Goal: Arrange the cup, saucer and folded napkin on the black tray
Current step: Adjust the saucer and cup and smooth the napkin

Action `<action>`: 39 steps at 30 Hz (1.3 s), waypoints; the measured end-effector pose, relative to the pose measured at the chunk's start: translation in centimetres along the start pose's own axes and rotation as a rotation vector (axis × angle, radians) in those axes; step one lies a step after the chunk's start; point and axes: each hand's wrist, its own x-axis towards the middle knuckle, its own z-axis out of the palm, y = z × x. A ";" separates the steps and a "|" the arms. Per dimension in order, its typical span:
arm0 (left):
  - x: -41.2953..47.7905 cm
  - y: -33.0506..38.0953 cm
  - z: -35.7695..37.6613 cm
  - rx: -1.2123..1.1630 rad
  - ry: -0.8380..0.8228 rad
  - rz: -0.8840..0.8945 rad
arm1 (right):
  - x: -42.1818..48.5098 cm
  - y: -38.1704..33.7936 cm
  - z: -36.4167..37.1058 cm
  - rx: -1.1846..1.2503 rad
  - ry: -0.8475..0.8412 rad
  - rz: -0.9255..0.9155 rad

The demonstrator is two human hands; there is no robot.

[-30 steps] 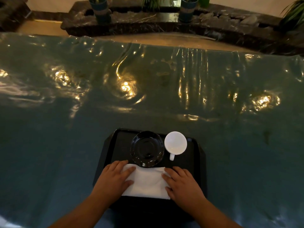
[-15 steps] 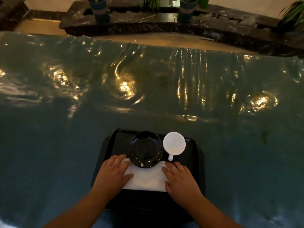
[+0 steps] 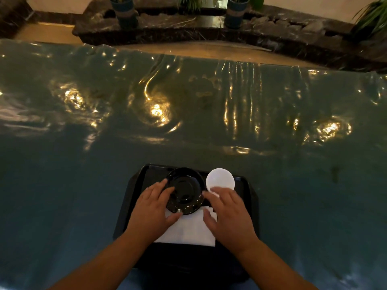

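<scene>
The black tray point(image 3: 134, 197) lies on the table right in front of me. On its far half stand a black saucer point(image 3: 186, 189) and, to the right, a white cup point(image 3: 219, 177). A folded white napkin point(image 3: 188, 231) lies on the near half, with the saucer's near rim overlapping it. My left hand point(image 3: 152, 208) holds the saucer's left side, fingers over the rim and thumb at its near edge. My right hand point(image 3: 228, 212) is spread flat, fingertips touching the cup's near side and thumb on the napkin. It hides the cup's handle.
A shiny, wrinkled teal plastic cover point(image 3: 188, 114) spreads over the whole table around the tray. Beyond the far edge runs a dark stone ledge point(image 3: 188, 28) with blue plant pots point(image 3: 125, 9).
Both hands have slid forward off the napkin's sides. The left one has come onto the saucer and the right one has reached the cup. The napkin now shows between them.
</scene>
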 end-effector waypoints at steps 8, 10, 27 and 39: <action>3.9 2.8 -0.8 0.159 -0.342 -0.065 | 6.6 1.5 -0.8 -0.188 -0.339 0.320; 4.2 2.8 -0.9 0.172 -0.360 -0.063 | 6.9 1.6 -0.8 -0.173 -0.334 0.325; 5.2 1.6 -2.0 0.224 -0.408 0.050 | 7.6 2.1 -0.4 -0.201 -0.381 0.247; -2.8 -4.1 1.1 0.061 0.023 0.173 | -2.8 0.8 1.9 0.000 -0.187 -0.176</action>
